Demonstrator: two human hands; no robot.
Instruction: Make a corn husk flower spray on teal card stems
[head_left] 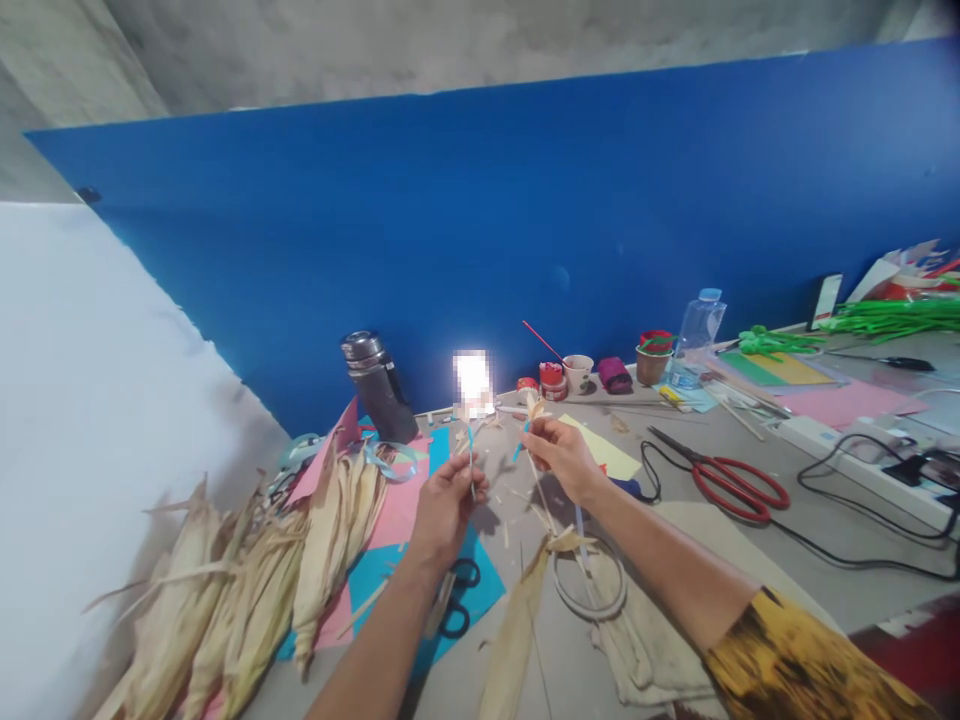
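Note:
My left hand [451,492] is closed in a pinch around a thin blue strip [472,448] that stands upright from the fingertips. My right hand [564,455] pinches a thin pale stick [541,490] topped by a small piece of corn husk [535,408]. A short blue piece [519,447] shows at its fingertips. The two hands are apart, above the table. Below them lie a pale ring [561,604], a long strip of corn husk [517,640] and black-handled scissors [455,628], partly behind my left forearm.
Bundles of dried corn husks [225,600] and a dark thermos [384,395] are at left. Red-handled scissors [759,491], a power strip [862,470] and its black cable [862,566] lie at right. Along the blue panel [480,220] stand a paper cup [579,375] and a plastic bottle [697,335].

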